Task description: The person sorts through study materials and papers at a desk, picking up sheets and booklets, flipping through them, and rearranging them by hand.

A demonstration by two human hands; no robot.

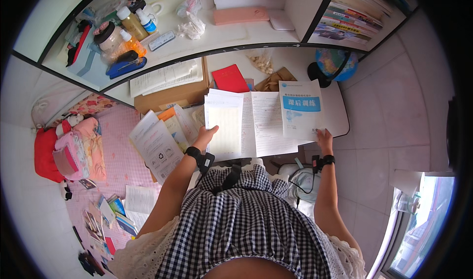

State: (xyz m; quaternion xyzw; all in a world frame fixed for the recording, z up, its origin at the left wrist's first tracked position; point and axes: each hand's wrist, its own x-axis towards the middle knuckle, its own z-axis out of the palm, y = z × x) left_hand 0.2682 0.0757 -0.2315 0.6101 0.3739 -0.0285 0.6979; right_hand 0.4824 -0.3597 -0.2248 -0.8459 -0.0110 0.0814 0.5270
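Observation:
My left hand (206, 135) grips the left edge of a stack of papers (224, 127), its thumb on top of a cream sheet. My right hand (324, 140) holds the lower right corner of a thin blue-and-white workbook (301, 109) between thumb and fingers. Below and between them lies an unfolded printed paper (268, 125) with red marks, partly covered by the stack and the workbook. Left of my left hand is a pile of papers and booklets (159, 146), a recycling symbol on its top sheet.
Behind the papers lie a red booklet (230, 78), a bag of shelled-looking pieces (263, 61) and a cardboard box (173, 90). A globe (342, 62) stands at the back right. Above runs a shelf (236, 38) with bottles, tissue and books. Books lie on the bed (116, 146) at left.

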